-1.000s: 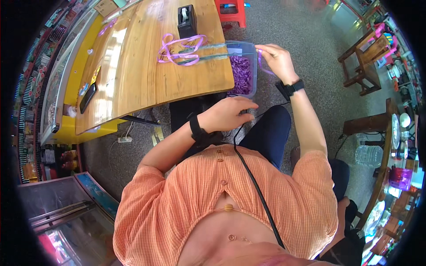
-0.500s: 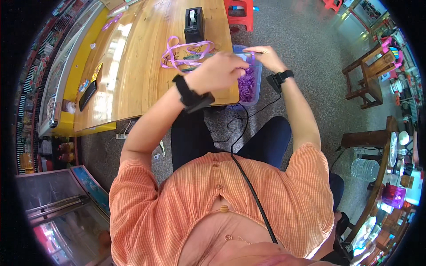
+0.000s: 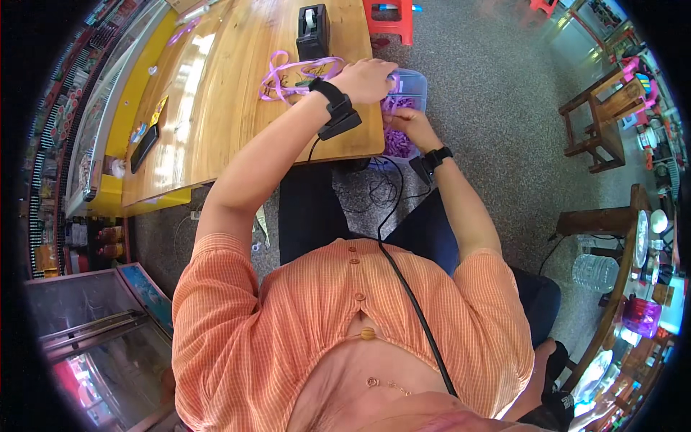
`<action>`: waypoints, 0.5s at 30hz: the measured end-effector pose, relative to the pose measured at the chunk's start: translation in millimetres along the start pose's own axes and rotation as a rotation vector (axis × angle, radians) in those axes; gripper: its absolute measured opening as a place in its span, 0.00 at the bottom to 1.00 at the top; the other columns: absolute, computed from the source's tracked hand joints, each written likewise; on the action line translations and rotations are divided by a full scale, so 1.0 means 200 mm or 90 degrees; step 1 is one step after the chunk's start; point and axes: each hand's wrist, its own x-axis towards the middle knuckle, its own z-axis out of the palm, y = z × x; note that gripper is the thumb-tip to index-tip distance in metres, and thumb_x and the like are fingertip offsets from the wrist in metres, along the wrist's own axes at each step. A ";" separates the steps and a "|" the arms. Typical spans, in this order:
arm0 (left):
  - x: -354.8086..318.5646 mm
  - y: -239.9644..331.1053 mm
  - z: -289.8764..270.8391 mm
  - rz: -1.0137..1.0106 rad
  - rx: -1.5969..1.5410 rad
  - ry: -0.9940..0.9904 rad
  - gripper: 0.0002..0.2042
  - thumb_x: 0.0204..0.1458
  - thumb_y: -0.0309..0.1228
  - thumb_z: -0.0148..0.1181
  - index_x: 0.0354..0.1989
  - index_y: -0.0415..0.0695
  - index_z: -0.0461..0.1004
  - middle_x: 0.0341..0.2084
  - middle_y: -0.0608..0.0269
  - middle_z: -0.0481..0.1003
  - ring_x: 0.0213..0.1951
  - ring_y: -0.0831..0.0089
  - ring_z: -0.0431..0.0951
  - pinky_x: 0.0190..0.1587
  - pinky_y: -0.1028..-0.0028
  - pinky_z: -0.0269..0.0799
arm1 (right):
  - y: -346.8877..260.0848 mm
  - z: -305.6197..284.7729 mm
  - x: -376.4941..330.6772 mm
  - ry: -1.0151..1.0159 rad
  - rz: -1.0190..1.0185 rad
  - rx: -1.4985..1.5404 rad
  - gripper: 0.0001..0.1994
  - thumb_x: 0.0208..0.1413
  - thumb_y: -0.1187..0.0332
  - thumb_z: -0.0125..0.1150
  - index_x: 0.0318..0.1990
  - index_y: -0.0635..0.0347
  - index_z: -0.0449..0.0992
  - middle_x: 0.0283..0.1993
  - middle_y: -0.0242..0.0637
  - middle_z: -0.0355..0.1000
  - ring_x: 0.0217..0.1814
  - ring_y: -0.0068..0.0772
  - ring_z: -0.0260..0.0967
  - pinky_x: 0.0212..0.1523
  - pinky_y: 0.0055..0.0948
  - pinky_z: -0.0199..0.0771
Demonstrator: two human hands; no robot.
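My left hand (image 3: 368,81) is at the right edge of the table, its fingers closed on a purple ribbon (image 3: 394,85) that shows below the fingertips. A loose tangle of the same purple ribbon (image 3: 272,78) lies on the table to its left, with small dark green bits among it. Lower and to the right, my right hand (image 3: 416,126) is over a clear bluish plastic bin (image 3: 412,81). Its thumb and fingers are pinched together; what they hold is too small to make out. Many small purple pieces (image 3: 397,146) fill the bin, which stands beside the table.
A black tape dispenser (image 3: 313,34) stands on the wooden table (image 3: 223,108), beyond the ribbon. A phone (image 3: 145,149) lies at the table's left side. Red plastic stool (image 3: 390,25) is past the bin. A black cable (image 3: 403,277) runs down my front.
My left hand has moved right and forward to the bin's far side. My right hand has come down and nearer, from above the bin's far end to over the purple pieces.
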 end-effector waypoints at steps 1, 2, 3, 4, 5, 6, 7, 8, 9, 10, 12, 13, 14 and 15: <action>0.01 0.02 0.00 0.024 -0.008 0.044 0.22 0.55 0.38 0.52 0.59 0.47 0.71 0.54 0.52 0.74 0.57 0.51 0.73 0.58 0.53 0.68 | 0.00 -0.01 -0.01 0.003 -0.003 0.001 0.09 0.60 0.74 0.60 0.46 0.65 0.81 0.41 0.30 0.79 0.42 0.20 0.73 0.46 0.23 0.73; 0.01 0.03 0.01 0.048 -0.017 0.088 0.21 0.55 0.38 0.52 0.57 0.47 0.73 0.52 0.50 0.76 0.56 0.52 0.74 0.56 0.53 0.69 | -0.01 -0.02 -0.01 0.032 -0.031 -0.019 0.09 0.61 0.73 0.61 0.46 0.65 0.81 0.40 0.30 0.79 0.42 0.19 0.73 0.46 0.23 0.72; 0.02 0.05 0.00 0.053 -0.014 0.089 0.21 0.55 0.38 0.52 0.57 0.47 0.73 0.52 0.50 0.76 0.56 0.52 0.74 0.56 0.53 0.69 | -0.01 -0.03 -0.01 0.062 -0.059 -0.039 0.09 0.61 0.73 0.61 0.45 0.66 0.81 0.40 0.29 0.78 0.41 0.18 0.73 0.46 0.22 0.72; 0.04 0.06 0.00 0.053 -0.022 0.071 0.19 0.54 0.36 0.53 0.52 0.46 0.76 0.47 0.49 0.77 0.52 0.52 0.76 0.53 0.53 0.71 | -0.04 -0.03 0.00 0.065 -0.063 -0.039 0.09 0.61 0.73 0.61 0.45 0.66 0.81 0.40 0.29 0.78 0.41 0.18 0.73 0.46 0.22 0.72; 0.05 0.07 -0.01 0.053 -0.030 0.053 0.16 0.52 0.35 0.53 0.47 0.45 0.79 0.43 0.48 0.79 0.48 0.52 0.78 0.51 0.54 0.73 | -0.07 -0.04 0.01 0.069 -0.077 -0.073 0.09 0.61 0.72 0.61 0.45 0.66 0.81 0.39 0.29 0.78 0.41 0.18 0.73 0.45 0.22 0.72; 0.07 0.07 0.00 0.056 -0.027 0.054 0.16 0.52 0.35 0.53 0.47 0.45 0.79 0.43 0.48 0.79 0.48 0.52 0.78 0.51 0.54 0.73 | -0.10 -0.04 0.01 0.073 -0.090 -0.106 0.08 0.61 0.72 0.61 0.44 0.66 0.81 0.38 0.28 0.78 0.40 0.17 0.72 0.45 0.21 0.72; 0.08 0.05 0.00 0.061 -0.017 0.101 0.13 0.51 0.34 0.54 0.42 0.45 0.80 0.39 0.49 0.79 0.45 0.52 0.79 0.48 0.54 0.73 | -0.13 -0.03 0.02 0.073 -0.095 -0.105 0.08 0.61 0.72 0.61 0.44 0.66 0.81 0.38 0.28 0.78 0.40 0.17 0.72 0.45 0.21 0.72; 0.09 0.03 0.00 0.065 -0.006 0.148 0.11 0.50 0.33 0.54 0.36 0.45 0.82 0.34 0.49 0.80 0.41 0.52 0.80 0.45 0.55 0.74 | -0.15 -0.02 0.02 0.074 -0.090 -0.083 0.08 0.61 0.71 0.61 0.43 0.66 0.81 0.37 0.28 0.78 0.40 0.17 0.72 0.45 0.21 0.72; 0.10 0.01 0.00 0.064 -0.001 0.150 0.11 0.50 0.33 0.54 0.36 0.45 0.82 0.34 0.49 0.80 0.41 0.52 0.80 0.45 0.55 0.74 | -0.17 0.00 0.04 0.073 -0.084 -0.060 0.08 0.61 0.70 0.61 0.42 0.66 0.81 0.37 0.27 0.78 0.39 0.17 0.72 0.45 0.21 0.71; 0.10 0.03 -0.02 0.053 0.014 0.150 0.10 0.49 0.32 0.55 0.33 0.44 0.81 0.33 0.52 0.80 0.40 0.52 0.80 0.45 0.57 0.75 | -0.19 -0.01 0.03 0.079 -0.083 -0.058 0.08 0.61 0.70 0.61 0.42 0.66 0.81 0.37 0.27 0.78 0.39 0.17 0.72 0.45 0.21 0.71; 0.07 0.08 -0.06 0.045 0.030 0.145 0.08 0.49 0.30 0.55 0.31 0.44 0.81 0.33 0.54 0.80 0.39 0.53 0.79 0.45 0.59 0.75 | -0.21 -0.01 0.03 0.064 -0.071 -0.068 0.08 0.61 0.70 0.62 0.41 0.66 0.81 0.36 0.28 0.78 0.38 0.16 0.72 0.44 0.20 0.71; 0.04 0.10 -0.09 0.042 0.019 0.153 0.08 0.49 0.30 0.55 0.30 0.43 0.80 0.33 0.54 0.80 0.39 0.53 0.79 0.44 0.60 0.75 | -0.21 -0.02 0.03 0.068 -0.070 -0.065 0.08 0.61 0.70 0.62 0.41 0.66 0.81 0.36 0.28 0.78 0.38 0.16 0.72 0.44 0.20 0.71; 0.01 0.12 -0.10 0.040 0.010 0.162 0.08 0.49 0.30 0.55 0.30 0.43 0.80 0.33 0.55 0.80 0.39 0.54 0.79 0.43 0.60 0.75 | -0.21 -0.03 0.04 0.065 -0.057 -0.085 0.08 0.61 0.70 0.62 0.41 0.66 0.81 0.36 0.28 0.78 0.38 0.16 0.72 0.43 0.21 0.72; -0.02 0.13 -0.10 0.043 0.011 0.158 0.08 0.49 0.30 0.55 0.30 0.43 0.80 0.33 0.55 0.80 0.39 0.54 0.79 0.43 0.60 0.75 | -0.20 -0.03 0.05 0.062 -0.043 -0.105 0.08 0.61 0.70 0.62 0.41 0.67 0.81 0.36 0.28 0.78 0.38 0.16 0.72 0.42 0.21 0.72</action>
